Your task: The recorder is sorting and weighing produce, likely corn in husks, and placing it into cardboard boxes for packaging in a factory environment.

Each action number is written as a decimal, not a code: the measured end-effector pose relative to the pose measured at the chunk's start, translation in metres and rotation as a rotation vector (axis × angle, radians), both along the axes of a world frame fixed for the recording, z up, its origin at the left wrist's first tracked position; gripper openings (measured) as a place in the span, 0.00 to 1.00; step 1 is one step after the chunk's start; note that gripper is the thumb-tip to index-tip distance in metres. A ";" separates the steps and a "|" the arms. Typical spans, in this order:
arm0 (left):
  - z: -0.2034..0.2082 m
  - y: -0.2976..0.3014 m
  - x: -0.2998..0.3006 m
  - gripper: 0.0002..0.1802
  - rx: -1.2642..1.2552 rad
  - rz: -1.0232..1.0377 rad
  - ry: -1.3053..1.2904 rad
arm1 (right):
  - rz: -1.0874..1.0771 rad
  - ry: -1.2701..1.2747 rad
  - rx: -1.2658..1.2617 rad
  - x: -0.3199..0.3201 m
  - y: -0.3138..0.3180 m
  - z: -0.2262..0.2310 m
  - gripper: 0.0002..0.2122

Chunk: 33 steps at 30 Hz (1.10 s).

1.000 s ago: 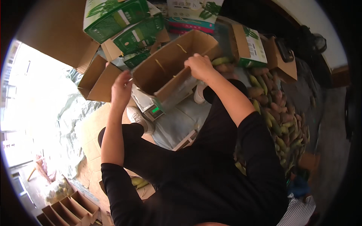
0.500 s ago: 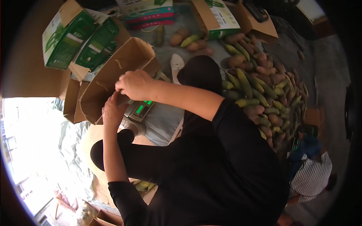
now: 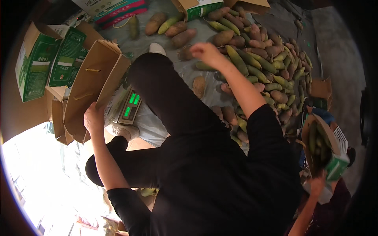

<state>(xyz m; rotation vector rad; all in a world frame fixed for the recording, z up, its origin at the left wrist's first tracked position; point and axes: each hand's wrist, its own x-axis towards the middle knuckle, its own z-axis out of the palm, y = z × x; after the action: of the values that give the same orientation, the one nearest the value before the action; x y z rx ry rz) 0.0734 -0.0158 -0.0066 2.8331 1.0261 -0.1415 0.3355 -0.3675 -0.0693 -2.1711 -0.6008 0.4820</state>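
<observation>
Presently, we seem to steady the long brown cardboard box (image 3: 89, 82) toward the grey plastic sheet (image 3: 148, 126)'s left edge, our left hand (image 3: 94, 118) grasping its wall. Our right hand (image 3: 208, 54) hovers near elongated green-and-reddish roots (image 3: 253, 59), curled, closure unclear; picking one perhaps calls for spread fingers.

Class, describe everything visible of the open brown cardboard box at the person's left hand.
This long, narrow, open-topped brown cardboard box has plain inner walls, with two pale yellow cords along one long side. Its far end's edge looks ragged, and no contents show. It sits slantwise beside a grey-white scale with lit green displays. The person's bare left hand grips its nearer long side. Its underside is hidden.
</observation>
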 end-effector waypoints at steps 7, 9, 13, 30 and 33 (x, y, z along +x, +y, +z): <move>-0.001 -0.002 -0.013 0.18 -0.006 0.007 0.012 | 0.260 -0.043 -0.479 -0.066 -0.049 -0.150 0.10; -0.007 0.004 -0.022 0.17 -0.027 0.020 -0.001 | 0.331 -0.002 -0.592 -0.084 -0.052 -0.159 0.12; -0.006 -0.006 -0.012 0.16 -0.110 0.051 -0.013 | -0.155 0.311 -0.522 -0.115 -0.073 -0.205 0.16; -0.005 -0.006 -0.016 0.13 -0.032 0.164 0.001 | -0.751 0.688 -0.247 -0.109 -0.044 -0.253 0.40; -0.002 -0.006 -0.018 0.14 -0.034 0.193 0.012 | -0.757 0.768 -0.231 -0.106 -0.041 -0.253 0.37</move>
<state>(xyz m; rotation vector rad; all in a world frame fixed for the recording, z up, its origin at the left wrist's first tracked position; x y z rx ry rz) 0.0551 -0.0214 -0.0087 2.6880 1.2787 -0.1551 0.2292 -0.4086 -0.3220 -2.0010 0.6960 0.8987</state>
